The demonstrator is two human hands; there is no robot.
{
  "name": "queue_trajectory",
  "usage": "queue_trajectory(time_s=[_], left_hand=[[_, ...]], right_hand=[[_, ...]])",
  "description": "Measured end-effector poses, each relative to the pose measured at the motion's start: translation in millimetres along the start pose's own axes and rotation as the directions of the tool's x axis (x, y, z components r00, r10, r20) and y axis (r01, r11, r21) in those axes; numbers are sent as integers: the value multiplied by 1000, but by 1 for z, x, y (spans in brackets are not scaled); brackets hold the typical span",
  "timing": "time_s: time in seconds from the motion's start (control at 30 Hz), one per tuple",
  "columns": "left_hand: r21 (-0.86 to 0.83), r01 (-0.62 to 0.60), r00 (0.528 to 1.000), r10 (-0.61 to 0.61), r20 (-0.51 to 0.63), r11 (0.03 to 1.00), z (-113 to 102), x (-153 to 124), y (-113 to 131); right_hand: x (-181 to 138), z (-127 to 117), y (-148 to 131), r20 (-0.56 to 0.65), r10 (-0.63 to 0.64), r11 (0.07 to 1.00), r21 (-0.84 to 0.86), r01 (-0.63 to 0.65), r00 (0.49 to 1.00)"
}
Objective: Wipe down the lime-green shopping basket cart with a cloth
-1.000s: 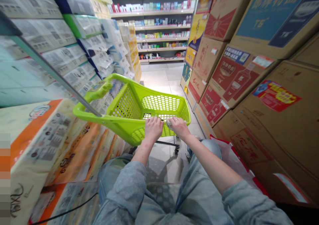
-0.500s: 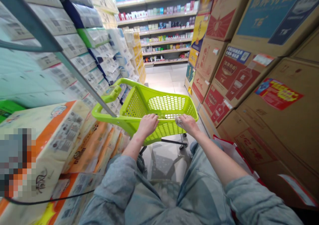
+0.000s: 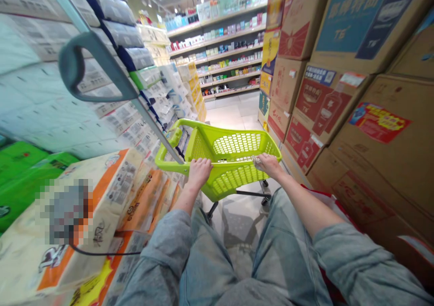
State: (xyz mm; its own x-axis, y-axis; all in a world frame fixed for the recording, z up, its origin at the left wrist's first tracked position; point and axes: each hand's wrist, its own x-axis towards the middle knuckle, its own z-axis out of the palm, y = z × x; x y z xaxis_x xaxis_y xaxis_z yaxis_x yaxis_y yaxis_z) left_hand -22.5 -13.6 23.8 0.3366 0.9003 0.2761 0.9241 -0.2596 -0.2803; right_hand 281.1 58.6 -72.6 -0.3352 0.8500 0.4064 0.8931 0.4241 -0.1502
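A lime-green shopping cart (image 3: 233, 179) with perforated walls stands sideways in front of me. My left hand (image 3: 200, 172) is closed over its near rim, towards the end with the push handle (image 3: 174, 138). Farther right along the same rim, my right hand (image 3: 270, 163) also grips the cart. A small crumpled whitish thing (image 3: 257, 161) shows at the fingers of my right hand; its kind I cannot make out. From the cart's left end a grey pole (image 3: 154, 127) slants up, with a dark grey loop grip (image 3: 73, 66) on it.
Packs of tissue paper (image 3: 111, 179) are stacked close on the left. Tall piles of cardboard cartons (image 3: 369, 161) line the right, with a red-edged bag (image 3: 325, 193) at their foot. Ahead, a narrow tiled aisle (image 3: 233, 107) leads to shelves of goods (image 3: 220, 53).
The cart and both my hands sit farther right and slightly lower in view. My left hand is nearer the cart's handle end. More of the pole and its loop grip shows.
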Motion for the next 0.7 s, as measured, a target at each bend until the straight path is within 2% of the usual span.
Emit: queue_trajectory(time_s=[0.33, 0.53, 0.6, 0.7], left_hand=[[-1, -15, 1000, 15, -20, 1000, 0, 2, 4], [-20, -42, 999, 42, -28, 999, 1, 6, 7], [-42, -58, 998, 57, -17, 997, 1, 7, 8], [-57, -102, 995, 102, 0, 993, -3, 6, 2]], right_hand=[[-1, 13, 15, -114, -17, 997, 76, 26, 993], [-7, 22, 16, -237, 70, 995, -54, -85, 969], [-7, 21, 16, -234, 81, 990, -90, -105, 969], [-6, 15, 20, -163, 68, 992, -95, -85, 984]])
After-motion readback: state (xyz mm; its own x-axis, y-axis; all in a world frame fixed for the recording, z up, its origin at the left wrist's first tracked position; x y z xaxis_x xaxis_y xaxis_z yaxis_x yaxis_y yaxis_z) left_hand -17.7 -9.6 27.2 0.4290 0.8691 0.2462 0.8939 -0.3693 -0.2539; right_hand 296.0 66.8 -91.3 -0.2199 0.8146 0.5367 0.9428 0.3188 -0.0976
